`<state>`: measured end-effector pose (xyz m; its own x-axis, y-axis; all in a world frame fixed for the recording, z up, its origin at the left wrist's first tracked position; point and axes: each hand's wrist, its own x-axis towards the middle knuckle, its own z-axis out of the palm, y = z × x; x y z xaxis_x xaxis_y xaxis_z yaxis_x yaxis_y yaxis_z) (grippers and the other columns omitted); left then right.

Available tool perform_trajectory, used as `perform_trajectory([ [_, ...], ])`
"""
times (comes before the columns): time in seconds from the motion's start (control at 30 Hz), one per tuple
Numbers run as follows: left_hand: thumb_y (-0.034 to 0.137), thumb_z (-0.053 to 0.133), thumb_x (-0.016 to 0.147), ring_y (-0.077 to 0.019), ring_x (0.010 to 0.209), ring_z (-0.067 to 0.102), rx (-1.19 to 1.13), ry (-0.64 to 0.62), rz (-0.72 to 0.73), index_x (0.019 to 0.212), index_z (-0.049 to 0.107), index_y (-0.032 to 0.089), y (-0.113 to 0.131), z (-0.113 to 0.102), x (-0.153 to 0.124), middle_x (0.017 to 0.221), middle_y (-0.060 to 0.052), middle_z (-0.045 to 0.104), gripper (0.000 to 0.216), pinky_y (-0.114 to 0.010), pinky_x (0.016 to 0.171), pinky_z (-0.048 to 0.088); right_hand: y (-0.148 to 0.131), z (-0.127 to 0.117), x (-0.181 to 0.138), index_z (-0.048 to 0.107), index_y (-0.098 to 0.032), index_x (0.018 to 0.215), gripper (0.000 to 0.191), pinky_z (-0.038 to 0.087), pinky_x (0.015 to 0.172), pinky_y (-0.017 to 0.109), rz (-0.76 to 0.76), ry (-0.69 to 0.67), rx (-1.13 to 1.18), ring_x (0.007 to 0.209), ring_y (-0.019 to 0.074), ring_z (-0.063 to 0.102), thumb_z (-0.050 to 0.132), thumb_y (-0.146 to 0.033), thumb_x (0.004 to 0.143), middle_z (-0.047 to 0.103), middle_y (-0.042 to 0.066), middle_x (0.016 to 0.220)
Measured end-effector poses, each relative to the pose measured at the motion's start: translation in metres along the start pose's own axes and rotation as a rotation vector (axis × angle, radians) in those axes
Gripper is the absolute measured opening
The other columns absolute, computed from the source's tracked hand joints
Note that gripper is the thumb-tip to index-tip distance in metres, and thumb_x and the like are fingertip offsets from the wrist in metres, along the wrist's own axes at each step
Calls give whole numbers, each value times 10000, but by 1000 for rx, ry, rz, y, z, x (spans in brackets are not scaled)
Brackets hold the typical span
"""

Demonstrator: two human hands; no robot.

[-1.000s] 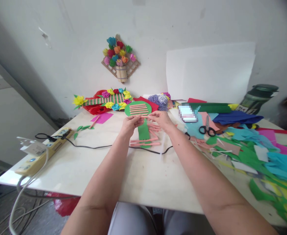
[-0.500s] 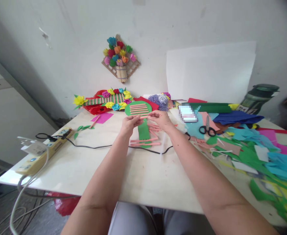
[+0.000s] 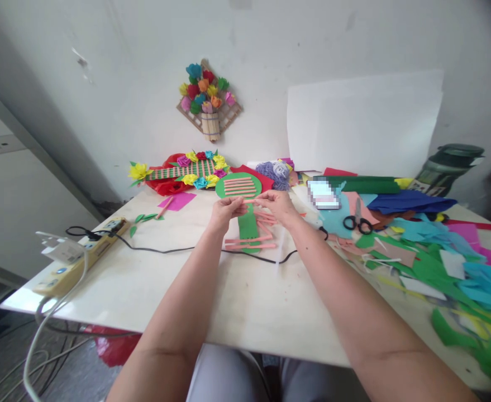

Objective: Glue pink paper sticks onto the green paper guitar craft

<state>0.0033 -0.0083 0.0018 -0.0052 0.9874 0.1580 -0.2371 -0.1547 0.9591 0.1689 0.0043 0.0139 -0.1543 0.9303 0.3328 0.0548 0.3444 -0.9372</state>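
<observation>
Between them, my left hand (image 3: 230, 209) and my right hand (image 3: 277, 204) pinch the two ends of a thin pink paper stick (image 3: 251, 201). They hold it level over a green guitar-shaped paper cutout (image 3: 248, 226). Several pink sticks (image 3: 239, 184) lie in parallel rows across the cutout's rounded upper end. More loose pink paper sticks (image 3: 249, 245) lie across the neck and beside it, below my right hand. Part of the cutout is hidden behind my fingers.
A flower-trimmed paper guitar (image 3: 182, 170) lies at the back left. A power strip (image 3: 81, 257) sits left, its black cord (image 3: 157, 251) crossing the table. Scissors (image 3: 357, 223), a phone (image 3: 324, 194), paper scraps (image 3: 429, 273) and a bottle (image 3: 448, 170) are on the right.
The whole view has shifted slightly, so everything appears a little further right. Both hands keep their pinch on the pink stick over the green cutout.
</observation>
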Motion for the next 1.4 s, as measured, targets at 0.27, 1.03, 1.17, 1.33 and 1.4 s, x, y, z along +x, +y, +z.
perform_trajectory([
  [0.27, 431, 740, 577, -126, 553, 603, 13, 9, 28, 709, 637, 129, -1, -1, 1, 634, -40, 654, 345, -301, 655, 488, 1, 1, -1, 642, -150, 705, 230, 467, 575, 256, 24, 23, 22, 636, 145, 604, 692, -344, 594, 660, 27, 641],
  [1.03, 453, 720, 586, -103, 536, 568, 70, 114, 117, 689, 595, 136, 4, -15, 7, 619, -21, 618, 356, -275, 632, 477, -15, -44, 7, 722, -191, 712, 221, 396, 686, 278, 46, 73, -900, 732, 186, 605, 580, -360, 721, 695, 31, 728],
  [1.17, 463, 713, 585, -88, 514, 546, 101, 156, 97, 670, 581, 129, 4, -16, 8, 600, -13, 600, 369, -257, 605, 472, -21, -37, 1, 724, -243, 727, 146, 346, 823, 305, 99, -204, -1167, 826, 183, 607, 615, -328, 681, 708, 16, 803],
  [1.33, 455, 716, 584, -84, 511, 529, 122, 154, 98, 611, 556, 134, 4, -15, 7, 588, -5, 572, 359, -256, 589, 472, -16, -25, -2, 725, -221, 755, 211, 304, 880, 365, 115, -380, -1410, 865, 225, 600, 647, -392, 658, 699, 80, 832],
  [1.4, 442, 725, 576, -85, 521, 529, 115, 142, 103, 605, 556, 134, 5, -15, 7, 585, -1, 562, 352, -260, 597, 476, -14, -23, -3, 722, -206, 770, 211, 304, 881, 366, 107, -385, -1444, 872, 224, 603, 602, -370, 713, 695, 101, 856],
])
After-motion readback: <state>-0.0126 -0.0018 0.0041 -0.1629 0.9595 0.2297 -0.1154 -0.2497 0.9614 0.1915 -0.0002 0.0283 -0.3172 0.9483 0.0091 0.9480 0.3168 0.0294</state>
